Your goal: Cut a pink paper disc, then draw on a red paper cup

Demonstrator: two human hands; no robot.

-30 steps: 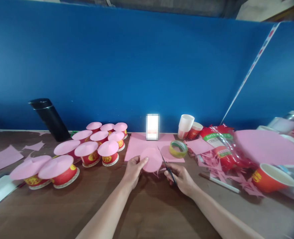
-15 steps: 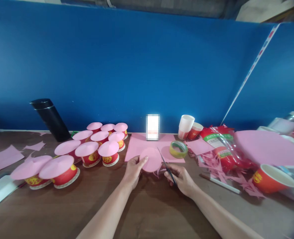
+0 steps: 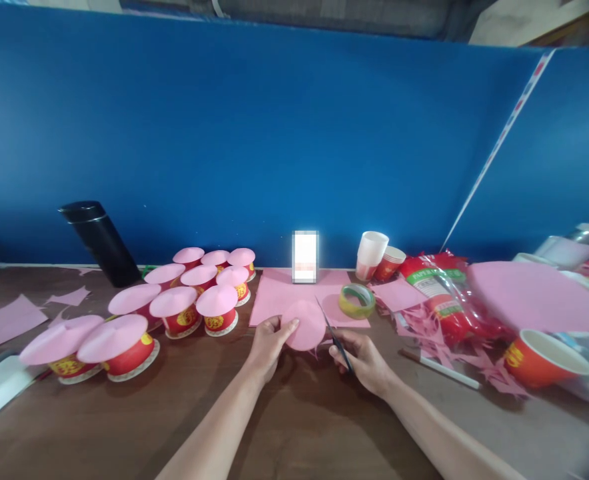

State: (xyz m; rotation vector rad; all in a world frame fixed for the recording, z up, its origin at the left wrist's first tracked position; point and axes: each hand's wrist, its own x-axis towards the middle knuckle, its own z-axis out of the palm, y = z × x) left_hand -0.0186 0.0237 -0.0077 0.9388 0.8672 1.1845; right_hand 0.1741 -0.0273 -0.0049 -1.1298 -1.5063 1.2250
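Observation:
Between thumb and fingers, my left hand [image 3: 270,347] pinches the left edge of a round pink paper disc [image 3: 304,327]. My right hand [image 3: 360,360] is closed on a pair of dark scissors [image 3: 343,350], whose thin blades point up and away along the disc's right edge. A small pink offcut shows below the disc, by my right fingertips. Pink paper sheets [image 3: 270,293] lie flat on the table just behind both hands. A roll of yellow-green tape [image 3: 356,301] rests on their right part.
Several red cups with pink paper tops [image 3: 174,303] stand at left, near a black flask [image 3: 102,243]. A bright blurred rectangle [image 3: 305,257] stands against the blue partition. At right are white cups [image 3: 373,250], a red plastic packet [image 3: 444,293], a marker [image 3: 449,371], an orange-red cup [image 3: 544,360] and paper scraps.
The paper disc has turned and shifted slightly right in my left hand, and less of the offcut shows beneath it. My right hand and the scissors have hardly moved.

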